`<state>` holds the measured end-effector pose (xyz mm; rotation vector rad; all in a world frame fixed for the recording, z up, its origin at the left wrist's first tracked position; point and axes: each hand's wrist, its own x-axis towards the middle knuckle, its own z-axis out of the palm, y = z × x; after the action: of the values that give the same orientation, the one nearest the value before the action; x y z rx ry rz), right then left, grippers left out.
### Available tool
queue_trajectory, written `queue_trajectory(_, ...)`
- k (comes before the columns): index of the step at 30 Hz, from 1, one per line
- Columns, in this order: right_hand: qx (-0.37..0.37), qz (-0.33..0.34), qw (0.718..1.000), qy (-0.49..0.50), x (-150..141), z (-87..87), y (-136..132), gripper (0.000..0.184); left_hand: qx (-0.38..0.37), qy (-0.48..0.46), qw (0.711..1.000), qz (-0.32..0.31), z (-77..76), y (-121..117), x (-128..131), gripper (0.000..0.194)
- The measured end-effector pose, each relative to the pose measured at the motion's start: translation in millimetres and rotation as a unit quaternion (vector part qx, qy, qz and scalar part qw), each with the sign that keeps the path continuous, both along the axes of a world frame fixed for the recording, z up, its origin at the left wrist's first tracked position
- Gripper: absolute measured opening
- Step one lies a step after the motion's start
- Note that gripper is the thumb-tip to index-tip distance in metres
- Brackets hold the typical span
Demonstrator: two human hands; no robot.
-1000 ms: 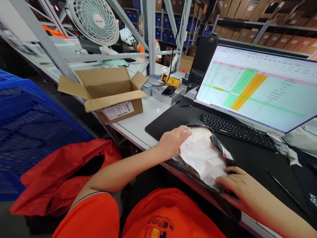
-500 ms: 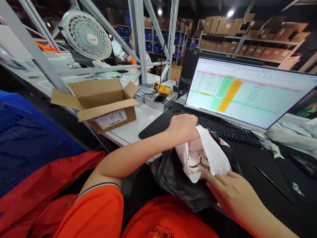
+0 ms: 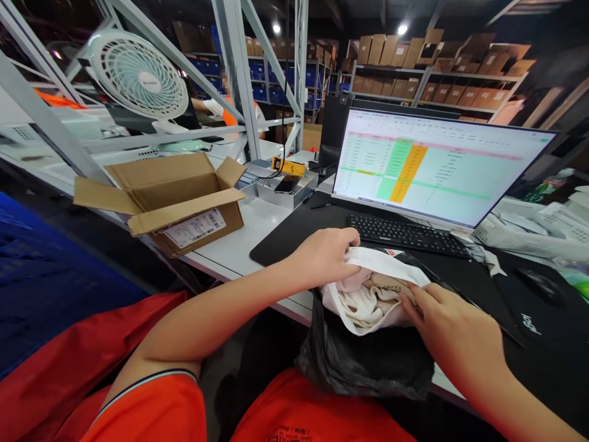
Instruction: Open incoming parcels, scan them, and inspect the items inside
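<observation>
A white bag [image 3: 343,301] with a wide-spread mouth sits inside a crumpled black plastic bag [image 3: 368,362] at the desk's front edge. Folds of cream and beige cloth [image 3: 368,301] show within it. My left hand [image 3: 329,255] pinches the white bag's rim at its far left side, fingers closed. At the right side of the mouth, my right hand [image 3: 442,313] grips the rim between thumb and fingers. The lower part of the cloth is hidden inside the bags.
An open cardboard box [image 3: 184,224] with a label stands on the left of the white desk. Behind the bags are a keyboard [image 3: 405,236] and a monitor [image 3: 427,166] showing a spreadsheet. A mouse [image 3: 540,285] lies right; a blue crate [image 3: 55,282] stands left.
The white bag's mouth has been pulled wider, showing more cloth. My right hand has moved up and right from the near side of the opening to its right rim.
</observation>
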<state>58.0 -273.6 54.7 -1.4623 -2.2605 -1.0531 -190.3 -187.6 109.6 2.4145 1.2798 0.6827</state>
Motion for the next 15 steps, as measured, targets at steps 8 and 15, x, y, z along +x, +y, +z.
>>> queue_trajectory(8, -0.074, 0.104, 0.991, 0.032, -15, -5.2, -22, 0.021, -0.04, -0.072, 0.995, -0.051, -17.7, -17, 12, 0.028)
queue_trajectory(15, -0.171, 0.166, 0.971, 0.031, -45, -33.9, -18, 0.046, -0.121, -0.089, 0.981, -0.12, -36.4, -25, 11, 0.042)
